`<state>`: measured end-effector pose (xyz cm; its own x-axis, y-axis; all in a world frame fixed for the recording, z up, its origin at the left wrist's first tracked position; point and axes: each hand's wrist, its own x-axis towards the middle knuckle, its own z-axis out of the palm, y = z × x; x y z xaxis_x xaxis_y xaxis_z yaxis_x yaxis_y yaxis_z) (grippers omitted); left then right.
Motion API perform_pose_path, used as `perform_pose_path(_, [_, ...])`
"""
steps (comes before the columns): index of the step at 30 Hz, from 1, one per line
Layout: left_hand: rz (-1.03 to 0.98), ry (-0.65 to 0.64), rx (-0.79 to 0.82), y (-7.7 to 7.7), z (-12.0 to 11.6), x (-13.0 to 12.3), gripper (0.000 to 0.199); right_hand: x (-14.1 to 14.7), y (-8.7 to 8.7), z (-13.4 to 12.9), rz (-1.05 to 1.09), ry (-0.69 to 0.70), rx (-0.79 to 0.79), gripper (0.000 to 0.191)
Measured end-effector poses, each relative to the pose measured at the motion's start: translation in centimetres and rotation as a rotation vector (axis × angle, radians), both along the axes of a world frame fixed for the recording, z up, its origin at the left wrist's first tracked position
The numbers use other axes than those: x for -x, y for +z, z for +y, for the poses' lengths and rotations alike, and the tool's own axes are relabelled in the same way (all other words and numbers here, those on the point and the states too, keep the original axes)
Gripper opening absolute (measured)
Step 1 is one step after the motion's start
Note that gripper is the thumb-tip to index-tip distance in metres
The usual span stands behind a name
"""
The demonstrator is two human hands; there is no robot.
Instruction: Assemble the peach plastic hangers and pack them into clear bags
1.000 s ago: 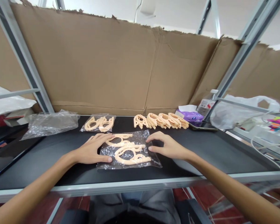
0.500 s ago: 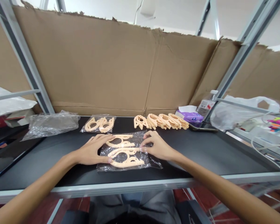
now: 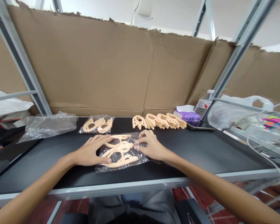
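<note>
Cream hangers point(image 3: 130, 160), at least two, lie flat inside a clear bag point(image 3: 142, 158) at the near middle of the black surface point(image 3: 196, 152), close to its front edge. The left hand point(image 3: 93, 151) rests open on the bag's left side, fingers spread forward and thumb stretched out along the plastic near the lower hanger. The right hand point(image 3: 150, 145) pinches the plastic at the bag's right end, thumb and fingertips drawn together just beside the ends of the hangers.

Behind the left hand sits a second bag point(image 3: 81, 130), also with cream hangers in it, and further left is crumpled plastic point(image 3: 51, 123). Well behind the right hand, more hangers stand out as a row of overlapping stacks point(image 3: 163, 121). To the right of these come a purple tissue pack point(image 3: 189, 116), a flat dark device point(image 3: 202, 125) and a bottle point(image 3: 203, 104). Brown cardboard point(image 3: 95, 65) rises along the back of the surface.
</note>
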<state>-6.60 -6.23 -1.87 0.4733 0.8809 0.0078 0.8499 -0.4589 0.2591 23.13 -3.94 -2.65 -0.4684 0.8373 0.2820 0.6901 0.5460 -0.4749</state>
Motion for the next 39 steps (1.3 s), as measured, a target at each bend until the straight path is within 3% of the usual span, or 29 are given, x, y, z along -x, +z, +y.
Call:
perform_pose_path(4, [0.015, 0.009, 0.005, -0.1, 0.0, 0.0, 0.097, -1.1, 0.3, 0.2, -0.035, 0.115, 0.05, 0.018])
perform_pose_path(7, [0.014, 0.008, 0.007, -0.2, 0.0, 0.1, 0.096, -2.2, 1.4, 2.0, 0.083, 0.129, 0.035, 0.025])
perform_pose_path(10, [0.009, 0.005, 0.006, -0.1, 0.0, 0.1, 0.097, -2.7, 2.6, 4.5, 0.152, -0.06, -0.057, 0.029])
perform_pose_path(13, [0.007, 0.006, 0.013, 0.1, -0.1, 0.0, 0.097, -1.8, 2.9, 6.5, -0.035, -0.236, -0.219, 0.023])
perform_pose_path(18, [0.008, 0.013, 0.029, 0.2, -0.2, 0.0, 0.097, 1.4, 2.1, 8.1, -0.35, -0.309, -0.386, 0.036])
perform_pose_path(23, [0.0, 0.007, 0.032, 0.2, -0.2, -0.1, 0.095, 3.5, 1.9, 9.1, -0.45, -0.337, -0.336, 0.052])
perform_pose_path(29, [0.0, 0.022, 0.057, 0.5, -0.3, -0.2, 0.098, 3.4, 2.2, 9.8, -0.47, -0.377, -0.287, 0.032])
perform_pose_path(39, [-0.015, 0.008, 0.039, 0.3, -0.2, -0.1, 0.097, 0.8, 1.8, 8.2, -0.404, -0.399, -0.281, 0.029])
